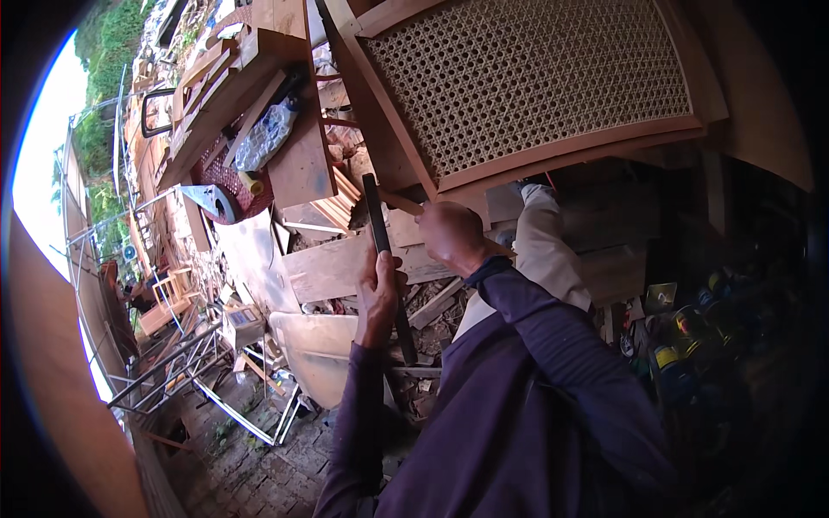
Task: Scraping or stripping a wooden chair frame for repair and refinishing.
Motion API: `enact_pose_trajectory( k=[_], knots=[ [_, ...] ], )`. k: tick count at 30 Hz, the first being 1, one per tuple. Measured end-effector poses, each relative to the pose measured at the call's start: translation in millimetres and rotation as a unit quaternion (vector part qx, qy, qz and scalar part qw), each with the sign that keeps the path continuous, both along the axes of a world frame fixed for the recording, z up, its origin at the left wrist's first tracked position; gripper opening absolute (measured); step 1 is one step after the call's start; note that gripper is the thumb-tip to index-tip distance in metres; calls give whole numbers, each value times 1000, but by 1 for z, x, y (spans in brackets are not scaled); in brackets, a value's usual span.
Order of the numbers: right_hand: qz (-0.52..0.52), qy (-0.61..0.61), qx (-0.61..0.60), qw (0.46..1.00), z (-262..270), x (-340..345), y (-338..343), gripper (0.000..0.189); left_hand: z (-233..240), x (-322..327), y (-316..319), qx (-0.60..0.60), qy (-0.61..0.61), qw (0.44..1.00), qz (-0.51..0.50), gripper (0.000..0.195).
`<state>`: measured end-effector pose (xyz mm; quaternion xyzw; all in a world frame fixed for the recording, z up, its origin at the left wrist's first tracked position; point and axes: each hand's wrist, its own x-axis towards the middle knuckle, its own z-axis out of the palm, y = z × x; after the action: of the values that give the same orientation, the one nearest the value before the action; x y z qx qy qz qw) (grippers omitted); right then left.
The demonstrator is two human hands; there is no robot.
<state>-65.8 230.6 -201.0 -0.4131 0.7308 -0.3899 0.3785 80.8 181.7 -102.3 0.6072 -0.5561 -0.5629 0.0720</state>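
Note:
My left hand [380, 285] grips a long, flat, dark bar [375, 213], held roughly upright in view. Its lower end [407, 337] shows below the hand. Just right of it, my right hand [453, 234] is closed in a fist around a wooden stick or handle [400, 202]. The fist covers most of that piece, so its kind is unclear. Above my right hand is the lower corner of a wooden frame [570, 150] holding woven cane webbing [537, 84].
Wooden boards [330, 269] and offcuts cover the ground ahead. At upper left, a wooden bench [301, 155] bears a clear plastic bag [265, 136] and a handsaw [210, 201]. Metal frames [175, 375] stand at lower left. Several cans [673, 362] sit in shadow at right.

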Motion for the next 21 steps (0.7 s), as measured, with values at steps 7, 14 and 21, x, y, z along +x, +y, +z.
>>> enact_pose_trajectory(
  k=[7,14,21],
  knots=[
    [-10,-13,-28,999,-6,-6,-9,17,-5,-18,-22,6,17,1000,22,58],
    [27,-23,10,999,3,3,-11,20,-11,-4,-41,31,11,998,53,55],
    [2,-20,-29,999,5,-4,-11,19,-8,3,-32,67,54,994,63,58]
  ],
)
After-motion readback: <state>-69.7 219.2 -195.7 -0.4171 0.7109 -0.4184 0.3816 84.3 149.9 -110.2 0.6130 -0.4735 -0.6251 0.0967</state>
